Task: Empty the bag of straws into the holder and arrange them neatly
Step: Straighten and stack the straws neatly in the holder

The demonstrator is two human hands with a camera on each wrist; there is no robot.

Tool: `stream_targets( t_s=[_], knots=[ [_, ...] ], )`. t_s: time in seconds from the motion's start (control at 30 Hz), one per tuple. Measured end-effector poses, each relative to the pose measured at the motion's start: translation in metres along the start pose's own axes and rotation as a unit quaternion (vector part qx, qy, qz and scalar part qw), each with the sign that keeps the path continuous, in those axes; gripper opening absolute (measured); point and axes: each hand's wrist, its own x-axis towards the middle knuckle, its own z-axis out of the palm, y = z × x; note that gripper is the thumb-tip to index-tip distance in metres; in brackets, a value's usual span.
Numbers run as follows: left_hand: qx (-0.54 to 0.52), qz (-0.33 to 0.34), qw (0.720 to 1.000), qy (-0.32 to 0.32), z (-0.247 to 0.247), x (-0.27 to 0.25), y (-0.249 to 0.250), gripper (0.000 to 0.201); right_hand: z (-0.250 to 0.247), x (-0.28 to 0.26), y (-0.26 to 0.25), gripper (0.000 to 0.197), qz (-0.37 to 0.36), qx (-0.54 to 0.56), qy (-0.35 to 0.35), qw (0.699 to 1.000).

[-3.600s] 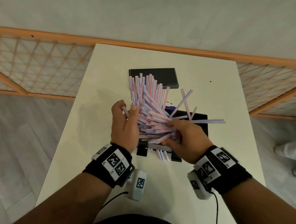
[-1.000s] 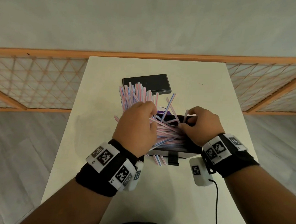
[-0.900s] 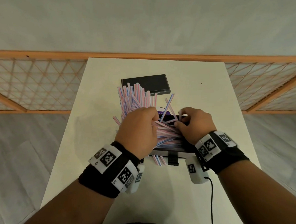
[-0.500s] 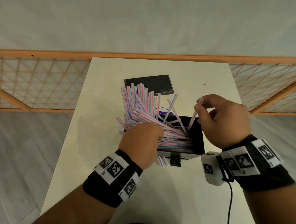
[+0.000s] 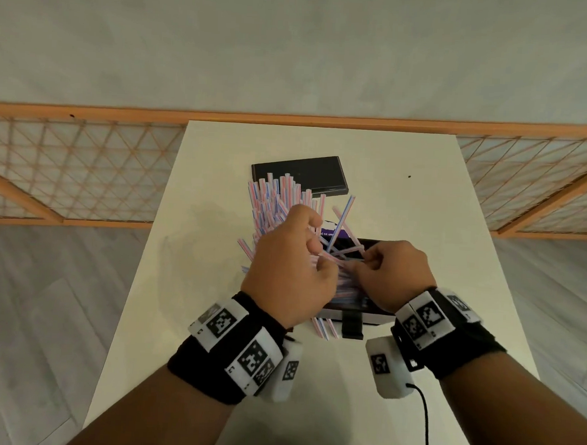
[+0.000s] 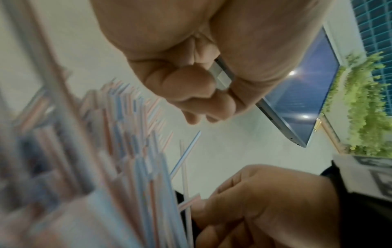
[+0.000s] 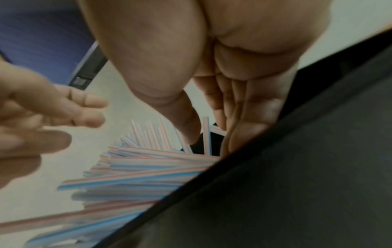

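Observation:
A black holder [image 5: 372, 241] stands mid-table, crammed with pink and blue striped straws [image 5: 276, 197]; many fan out over its left side and a few cross loosely above it. My left hand [image 5: 290, 266] hovers over the bunch with loosely curled fingers [image 6: 191, 83] that hold nothing I can see. My right hand [image 5: 391, 268] is over the holder's right part and pinches one straw [image 7: 206, 134] between thumb and fingers. In the right wrist view the holder's dark wall [image 7: 297, 184] fills the lower right, and the straws [image 7: 148, 164] lie across it.
A flat black lid [image 5: 300, 171] lies behind the holder. A purple bag scrap [image 5: 334, 228] shows behind the straws. A few straw ends [image 5: 320, 327] poke out under the holder's front. The white table [image 5: 405, 201] is bordered by an orange lattice rail [image 5: 83, 177].
My right hand dropped from holding a straw up at the right and came back over the holder. My left hand lifted off the bunch and moved further back.

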Motion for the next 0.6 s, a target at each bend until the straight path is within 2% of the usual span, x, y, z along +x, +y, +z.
stream_targets(
  t_s=[0.13,0.27,0.33,0.4,0.47,0.6],
  knots=[
    [-0.004,-0.015,1.0,0.0,0.001,0.025,0.015,0.05,0.007,0.011,-0.006,0.039,0.041,0.029,0.018,0.999],
    [-0.027,-0.029,0.998,-0.054,0.007,0.053,0.024,0.07,0.007,0.015,-0.01,0.026,0.025,0.071,0.051,0.996],
    [0.024,-0.025,0.993,-0.113,0.014,0.066,0.024,0.063,0.005,0.015,-0.011,0.022,0.011,0.08,0.058,0.995],
    [0.08,-0.03,0.987,-0.138,0.02,0.074,0.02,0.042,0.003,0.014,-0.012,0.017,0.004,0.076,0.055,0.996],
    [0.095,-0.028,0.99,-0.104,0.023,0.077,0.017,0.026,-0.002,0.012,-0.011,0.014,-0.01,0.082,0.055,0.995],
    [0.103,0.001,0.995,-0.016,0.005,0.071,0.025,0.017,-0.025,0.0,-0.012,0.014,-0.066,0.096,0.116,0.986]
  ],
)
